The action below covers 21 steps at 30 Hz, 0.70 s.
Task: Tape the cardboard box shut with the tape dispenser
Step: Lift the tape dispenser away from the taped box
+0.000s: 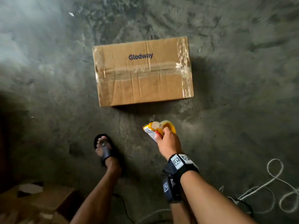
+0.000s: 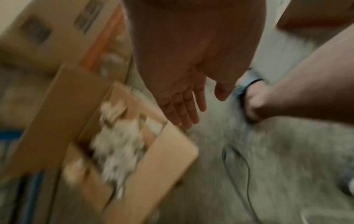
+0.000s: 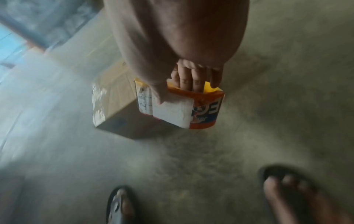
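A brown cardboard box [image 1: 142, 70] printed "Glodway" lies flaps closed on the concrete floor. Clear tape runs along its centre seam and across both ends. My right hand [image 1: 168, 139] grips a yellow-orange tape dispenser [image 1: 161, 126] in the air, a short way in front of the box's near side. In the right wrist view the fingers [image 3: 191, 81] curl through the dispenser [image 3: 203, 112], with the box [image 3: 113, 97] behind it. My left hand [image 2: 184, 109] shows only in the blurred left wrist view, fingers straight, holding nothing.
An open carton [image 2: 162, 151] stuffed with crumpled paper sits under my left hand, dimly seen at lower left [image 1: 37, 201]. My sandalled foot [image 1: 103, 147] stands near the box. A white cord [image 1: 275, 180] loops on the floor at right; a black cable [image 2: 247, 166] trails nearby.
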Available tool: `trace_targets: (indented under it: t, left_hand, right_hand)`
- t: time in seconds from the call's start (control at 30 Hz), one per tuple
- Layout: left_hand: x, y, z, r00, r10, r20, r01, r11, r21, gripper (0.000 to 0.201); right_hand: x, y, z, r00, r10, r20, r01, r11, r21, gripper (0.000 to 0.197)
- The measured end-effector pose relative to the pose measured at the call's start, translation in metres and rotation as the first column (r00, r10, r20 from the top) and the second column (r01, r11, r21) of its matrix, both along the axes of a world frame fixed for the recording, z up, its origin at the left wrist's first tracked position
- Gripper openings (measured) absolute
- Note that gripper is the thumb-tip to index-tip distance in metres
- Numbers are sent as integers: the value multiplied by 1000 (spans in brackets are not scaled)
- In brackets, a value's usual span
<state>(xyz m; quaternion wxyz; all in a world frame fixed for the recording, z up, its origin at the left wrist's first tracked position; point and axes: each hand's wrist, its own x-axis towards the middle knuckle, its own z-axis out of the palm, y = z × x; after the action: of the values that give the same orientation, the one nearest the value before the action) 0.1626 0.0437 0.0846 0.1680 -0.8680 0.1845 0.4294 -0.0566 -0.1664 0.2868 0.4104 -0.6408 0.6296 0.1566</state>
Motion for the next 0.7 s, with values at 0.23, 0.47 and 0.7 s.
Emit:
trace_targets:
  t: [0.23,0.47,0.7]
  left_hand:
    - [-205,12,-11,979,-53,-198,34,994,-100,68]
    - [-209,26,-35,981,-122,-148,105,987,-119,64]
    - [-207,28,-45,980,-98,-174,82,992,-94,52]
  right_hand:
    - [-40,-41,-52,929,354,-106,-366,921,-134,29]
    - [-9,-71,-124,868,444,-220,-483,859,-172,24]
    - [1,-78,-168,812,496,-307,-559,813,-162,20]
